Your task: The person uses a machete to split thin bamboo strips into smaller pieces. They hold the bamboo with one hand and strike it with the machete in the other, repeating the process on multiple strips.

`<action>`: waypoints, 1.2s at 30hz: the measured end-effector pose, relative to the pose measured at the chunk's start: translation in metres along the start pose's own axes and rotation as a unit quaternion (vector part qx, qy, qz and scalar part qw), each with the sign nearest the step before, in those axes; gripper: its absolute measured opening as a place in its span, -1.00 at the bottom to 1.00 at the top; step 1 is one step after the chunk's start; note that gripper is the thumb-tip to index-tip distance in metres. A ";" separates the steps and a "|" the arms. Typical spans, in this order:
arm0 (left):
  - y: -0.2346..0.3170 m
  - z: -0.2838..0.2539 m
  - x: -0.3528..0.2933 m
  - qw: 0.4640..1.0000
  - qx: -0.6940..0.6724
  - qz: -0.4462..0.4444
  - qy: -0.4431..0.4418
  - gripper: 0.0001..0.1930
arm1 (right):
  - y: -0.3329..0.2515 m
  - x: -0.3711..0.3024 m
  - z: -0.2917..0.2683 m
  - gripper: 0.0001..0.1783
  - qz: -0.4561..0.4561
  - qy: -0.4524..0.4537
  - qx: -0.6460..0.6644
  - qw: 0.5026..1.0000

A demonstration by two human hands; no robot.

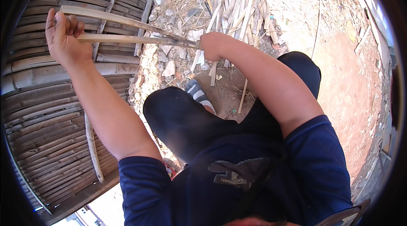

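A split length of bamboo spans the gap between my hands. Its upper strip (114, 17) and lower strip (123, 39) stand apart at the left and meet in a narrow V near my right hand (218, 46). That hand is closed in a fist around the joined end, which its fingers mostly hide. My left hand (68, 41) is raised at the far left, fingers curled at the spread ends. The upper strip's tip shows beside its fingertips, and the lower strip meets its palm. How firmly each strip is gripped there is hard to make out.
Slatted bamboo panels (51, 116) fill the left side, with a loose pole (93, 149) against them. Ahead, many bamboo strips (237, 1) lie heaped on rubble-strewn ground. My foot in a striped sandal (199, 94) is below my hands. Bare reddish earth (347, 94) stretches to the right.
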State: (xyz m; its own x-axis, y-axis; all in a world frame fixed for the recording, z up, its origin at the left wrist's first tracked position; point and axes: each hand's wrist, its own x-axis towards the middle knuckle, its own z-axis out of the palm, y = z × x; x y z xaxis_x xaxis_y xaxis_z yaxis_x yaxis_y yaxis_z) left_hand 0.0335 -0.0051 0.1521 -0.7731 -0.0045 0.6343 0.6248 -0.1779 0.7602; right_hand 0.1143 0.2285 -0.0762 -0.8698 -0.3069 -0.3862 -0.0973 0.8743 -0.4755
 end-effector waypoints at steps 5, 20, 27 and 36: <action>-0.005 0.017 0.000 1.000 0.004 -0.002 0.015 -0.68 | 0.009 0.005 -0.002 -0.75 0.025 -0.044 0.010 0.999; -0.001 0.008 0.003 0.999 0.020 -0.038 0.000 -0.61 | 0.020 0.020 0.036 -0.65 0.054 0.017 0.027 0.998; -0.002 0.009 0.005 0.999 0.001 -0.035 -0.029 -0.51 | 0.025 0.022 0.022 -0.68 0.085 -0.081 0.075 0.990; -0.002 0.008 0.004 0.997 0.040 -0.039 0.054 -0.46 | 0.022 0.029 0.091 -0.67 0.137 0.114 0.080 0.981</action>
State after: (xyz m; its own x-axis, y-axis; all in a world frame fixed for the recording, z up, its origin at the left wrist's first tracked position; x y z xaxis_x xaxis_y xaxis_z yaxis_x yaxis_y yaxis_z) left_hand 0.0296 0.0034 0.1542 -0.8247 -0.0999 0.5566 0.5650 -0.1020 0.8188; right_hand 0.1311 0.2045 -0.1695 -0.9404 0.0389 -0.3379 0.2156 0.8366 -0.5036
